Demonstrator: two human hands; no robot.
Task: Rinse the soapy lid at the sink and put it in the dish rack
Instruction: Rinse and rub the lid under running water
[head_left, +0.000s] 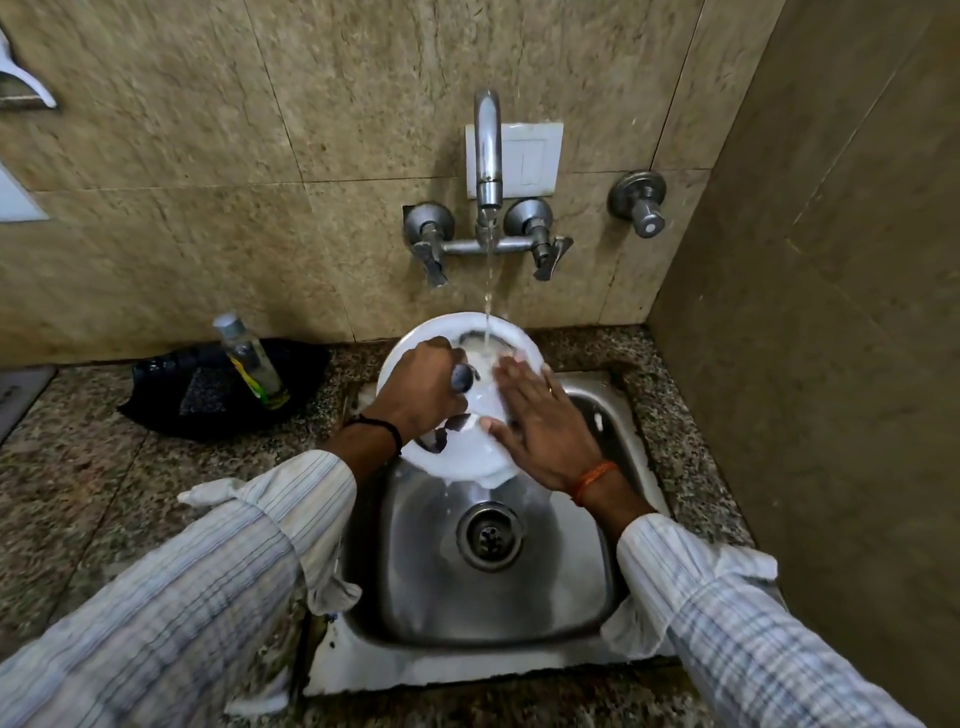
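Observation:
A round lid, white with soap foam, is held tilted over the steel sink. My left hand is shut on the dark knob at the lid's middle. My right hand lies flat on the lid's right side, fingers spread and touching the foam. Water runs from the tap and lands on the lid's far part, where some foam has washed off. No dish rack is in view.
The sink's drain sits below the lid. A clear bottle stands on a black bag on the speckled counter at the left. Two tap handles and a wall valve are on the tiled wall. A wall closes off the right side.

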